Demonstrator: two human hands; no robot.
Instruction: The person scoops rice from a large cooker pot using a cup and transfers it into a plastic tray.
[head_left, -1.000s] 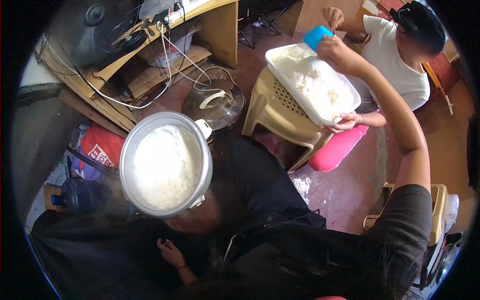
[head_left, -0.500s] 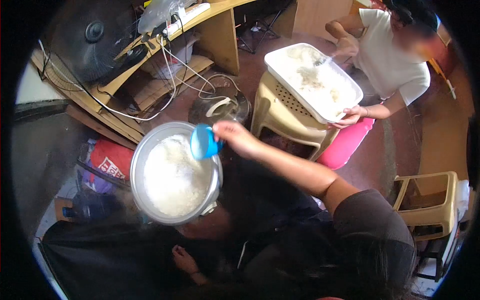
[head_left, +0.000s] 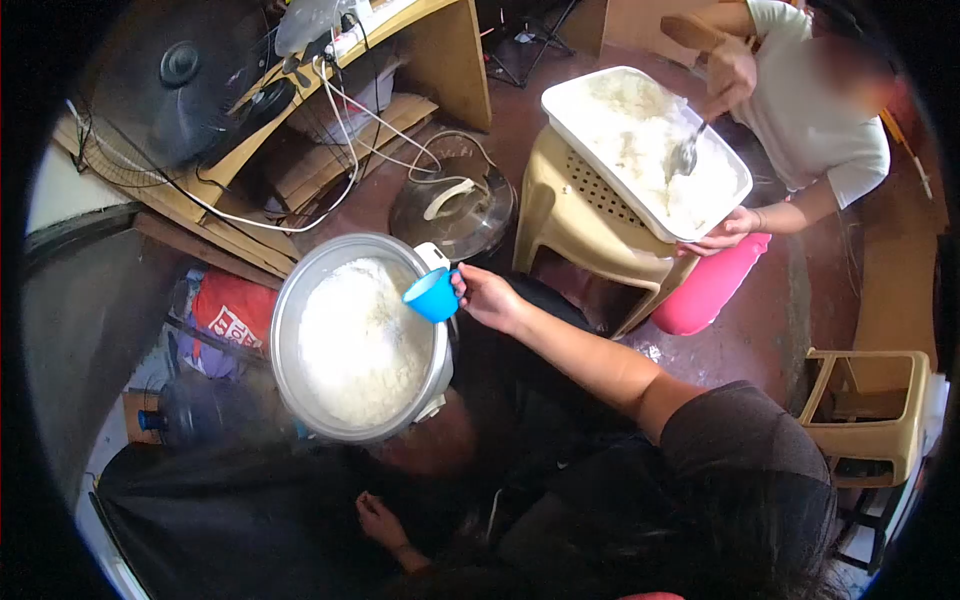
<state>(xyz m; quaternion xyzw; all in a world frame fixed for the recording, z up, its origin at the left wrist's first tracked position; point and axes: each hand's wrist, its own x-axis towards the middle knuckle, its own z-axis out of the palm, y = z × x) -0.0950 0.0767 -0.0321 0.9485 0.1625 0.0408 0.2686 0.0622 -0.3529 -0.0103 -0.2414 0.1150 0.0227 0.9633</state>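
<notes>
My right hand (head_left: 489, 298) is closed on the handle of a blue plastic cup (head_left: 432, 297), held tilted at the right rim of a large rice cooker (head_left: 287, 385). White rice (head_left: 362, 345) fills much of the cooker's inside. Low in the view, my left hand (head_left: 379, 519) rests on dark cloth over my lap, fingers loosely bent and holding nothing that I can see. Across from me, a co-worker's hand (head_left: 732, 75) works a metal spoon (head_left: 684, 157) in the rice in a white tray (head_left: 592, 165), while their other hand (head_left: 722, 232) steadies its near corner.
A beige plastic stool (head_left: 545, 205) bears the tray, with a pink object (head_left: 708, 290) beside it. The cooker's lid (head_left: 470, 215) lies on the floor beyond the cooker. Cables (head_left: 350, 150) hang from the wooden desk near a fan (head_left: 180, 65). Another stool (head_left: 868, 365) stands right.
The blue cup has moved from over the rice to the cooker's right rim, and its tilt has changed. The co-worker's spoon has moved toward the tray's near right end. My view has shifted slightly.
</notes>
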